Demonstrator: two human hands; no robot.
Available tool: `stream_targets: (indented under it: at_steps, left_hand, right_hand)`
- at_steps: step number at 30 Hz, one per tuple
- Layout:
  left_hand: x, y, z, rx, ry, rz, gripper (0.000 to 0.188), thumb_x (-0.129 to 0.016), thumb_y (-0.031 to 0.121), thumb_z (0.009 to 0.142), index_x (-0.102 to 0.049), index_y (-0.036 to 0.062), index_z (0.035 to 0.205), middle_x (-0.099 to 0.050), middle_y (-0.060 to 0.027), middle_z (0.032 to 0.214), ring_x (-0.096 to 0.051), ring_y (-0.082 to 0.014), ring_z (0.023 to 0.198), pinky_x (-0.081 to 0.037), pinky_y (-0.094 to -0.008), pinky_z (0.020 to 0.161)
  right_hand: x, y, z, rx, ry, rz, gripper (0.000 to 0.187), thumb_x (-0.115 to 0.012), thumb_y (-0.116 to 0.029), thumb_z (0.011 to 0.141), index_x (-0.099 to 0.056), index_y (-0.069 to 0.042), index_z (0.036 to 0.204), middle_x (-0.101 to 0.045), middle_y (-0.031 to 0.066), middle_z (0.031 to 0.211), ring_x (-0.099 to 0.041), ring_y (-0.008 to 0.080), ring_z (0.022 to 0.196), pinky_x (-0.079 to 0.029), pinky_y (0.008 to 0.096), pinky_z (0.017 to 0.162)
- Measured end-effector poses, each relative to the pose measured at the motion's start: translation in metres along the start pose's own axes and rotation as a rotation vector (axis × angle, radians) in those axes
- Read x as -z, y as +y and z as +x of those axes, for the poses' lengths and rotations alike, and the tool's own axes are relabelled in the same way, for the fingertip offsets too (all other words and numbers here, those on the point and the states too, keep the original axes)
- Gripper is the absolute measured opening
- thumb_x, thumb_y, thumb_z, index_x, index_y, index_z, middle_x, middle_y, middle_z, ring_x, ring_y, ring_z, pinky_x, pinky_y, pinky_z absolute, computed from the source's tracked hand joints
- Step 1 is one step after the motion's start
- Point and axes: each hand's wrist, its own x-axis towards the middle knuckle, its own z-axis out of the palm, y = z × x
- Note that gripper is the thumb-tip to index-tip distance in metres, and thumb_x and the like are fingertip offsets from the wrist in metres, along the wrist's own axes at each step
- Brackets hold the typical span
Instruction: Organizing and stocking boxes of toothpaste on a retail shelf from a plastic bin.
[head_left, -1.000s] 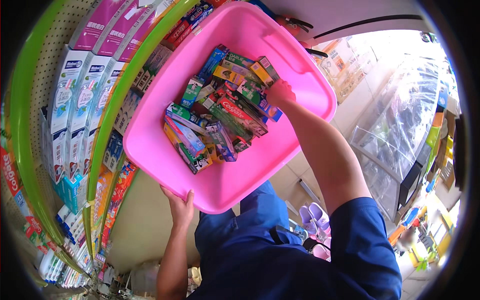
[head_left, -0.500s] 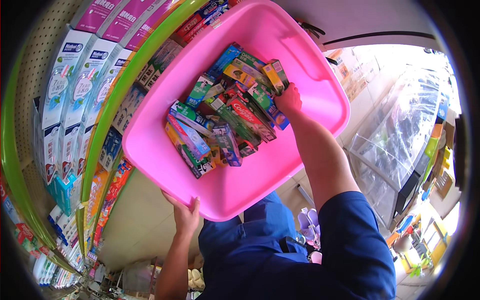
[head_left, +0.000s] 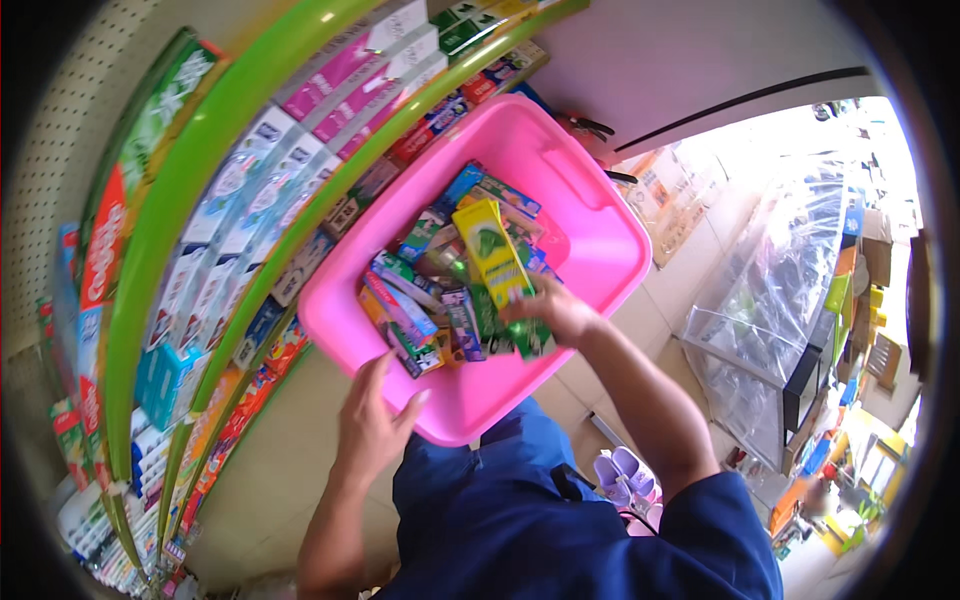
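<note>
A pink plastic basin holds a jumbled heap of toothpaste boxes in blue, green, purple and orange. Above the heap, my right hand grips the lower end of a yellow toothpaste box with a green patch on it. Dark green box parts show below those fingers; whether they are held too is unclear. At the basin's near left corner is my left hand, its thumb and fingers apart. It holds nothing, and whether its fingertips touch the rim cannot be made out.
Shelves with green curved edges carry rows of boxed goods along the left. A plastic-covered case stands on the right. Purple slippers lie on the tiled floor near my legs. A grey panel rises behind the basin.
The basin now appears lower and smaller in view, with more shelving showing. My right hand has drawn nearer with a yellow box in its grip. My left hand's fingers have come off the basin's underside.
</note>
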Motion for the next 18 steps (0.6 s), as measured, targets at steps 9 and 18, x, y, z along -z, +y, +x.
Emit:
stream_targets:
  at_steps: [9, 18]
  left_hand:
    - [0.029, 0.077, 0.007, 0.027, -0.023, -1.495, 0.042, -0.061, 0.023, 0.096, -0.049, 0.0006, 0.130, -0.061, -0.0102, 0.117, -0.062, -0.0181, 0.105, -0.052, -0.0339, 0.090]
    - [0.064, 0.081, -0.026, -0.080, -0.072, -1.303, 0.045, -0.074, 0.012, 0.084, -0.057, 0.0003, 0.123, -0.068, -0.0071, 0.101, -0.066, -0.0143, 0.092, -0.053, -0.0274, 0.083]
  right_hand:
    - [-0.115, -0.049, -0.083, 0.380, -0.182, -0.110, 0.087, -0.062, -0.054, 0.093, -0.030, 0.004, 0.149, -0.055, 0.0162, 0.133, -0.050, 0.0237, 0.125, -0.040, 0.0361, 0.104]
    - [-0.174, -0.049, -0.115, 0.424, -0.112, 0.216, 0.056, -0.058, -0.015, 0.101, -0.033, 0.003, 0.147, -0.059, 0.0139, 0.129, -0.056, 0.0183, 0.118, -0.045, 0.0332, 0.101]
